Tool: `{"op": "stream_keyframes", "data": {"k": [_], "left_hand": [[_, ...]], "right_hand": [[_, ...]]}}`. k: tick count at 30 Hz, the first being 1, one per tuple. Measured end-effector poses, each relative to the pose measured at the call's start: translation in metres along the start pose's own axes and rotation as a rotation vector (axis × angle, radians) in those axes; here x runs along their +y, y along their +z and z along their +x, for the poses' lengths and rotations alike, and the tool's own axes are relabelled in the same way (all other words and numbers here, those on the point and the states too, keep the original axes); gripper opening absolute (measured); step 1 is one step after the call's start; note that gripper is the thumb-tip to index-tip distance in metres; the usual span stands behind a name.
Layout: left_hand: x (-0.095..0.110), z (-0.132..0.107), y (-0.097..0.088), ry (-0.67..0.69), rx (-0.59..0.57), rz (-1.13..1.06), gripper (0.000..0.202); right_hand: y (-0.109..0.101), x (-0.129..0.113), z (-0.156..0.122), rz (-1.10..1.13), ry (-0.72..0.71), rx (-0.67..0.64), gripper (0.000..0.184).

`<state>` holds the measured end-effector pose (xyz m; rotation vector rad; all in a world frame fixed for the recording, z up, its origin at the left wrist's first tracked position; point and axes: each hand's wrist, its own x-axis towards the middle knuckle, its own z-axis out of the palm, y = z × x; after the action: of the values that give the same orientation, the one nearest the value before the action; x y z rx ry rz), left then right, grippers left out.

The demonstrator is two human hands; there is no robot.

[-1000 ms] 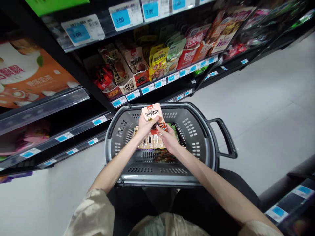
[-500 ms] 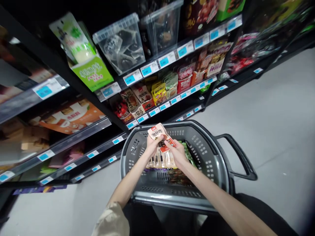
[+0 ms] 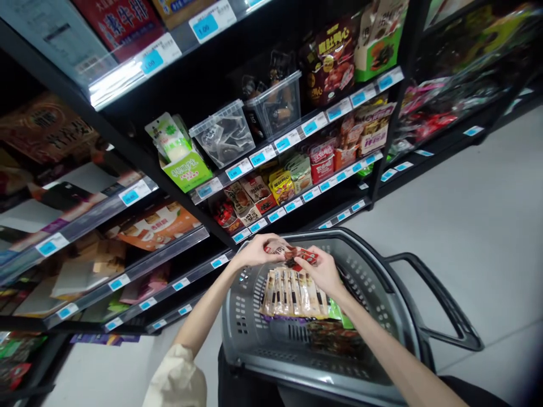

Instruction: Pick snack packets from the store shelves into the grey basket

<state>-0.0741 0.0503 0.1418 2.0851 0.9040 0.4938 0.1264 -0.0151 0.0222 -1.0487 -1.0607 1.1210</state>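
My left hand (image 3: 261, 250) and my right hand (image 3: 322, 272) both grip a small red and pale snack packet (image 3: 292, 254), one at each end, above the far side of a grey shopping basket (image 3: 250, 345). The packet is tilted, and fingers cover part of its print. Below the hands, inside the basket, lies a row of beige snack packets (image 3: 292, 291) standing side by side. A green packet (image 3: 341, 314) sits by their right end, partly behind my right forearm. Dark brown packets (image 3: 335, 336) lie nearer to me on the basket floor.
Shelves with blue price tags (image 3: 240, 168) rise beyond the basket. They hold a green box (image 3: 186, 171), clear plastic tubs (image 3: 224, 135) and several small snack packets (image 3: 282, 186). The basket's black handle (image 3: 445, 305) sticks out to the right over the grey floor (image 3: 500, 226).
The view has tilted up, showing more upper shelves. The packet has turned from facing me to a flatter, more sideways tilt, and my left hand has shifted over to its left end.
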Motion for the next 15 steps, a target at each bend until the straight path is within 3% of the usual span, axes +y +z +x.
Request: {"op": "stream_keyframes", "data": {"k": [3,7,12,15], "left_hand": [[-0.007,0.004,0.012,-0.061,0.015,-0.126,0.049],[-0.008,0.000,0.015,-0.069,0.040,-0.084,0.040],[0.012,-0.002,-0.016,-0.015,0.032,0.052,0.029],[0.019,0.005,-0.049,0.002,0.191,0.050,0.035]], "right_hand": [[-0.002,0.003,0.002,-0.003,0.008,0.016,0.049],[0.001,-0.002,0.002,0.018,0.020,-0.006,0.051],[0.007,-0.015,0.004,0.130,0.039,-0.089,0.045],[0.003,-0.015,0.008,0.217,0.114,-0.105,0.048]]}}
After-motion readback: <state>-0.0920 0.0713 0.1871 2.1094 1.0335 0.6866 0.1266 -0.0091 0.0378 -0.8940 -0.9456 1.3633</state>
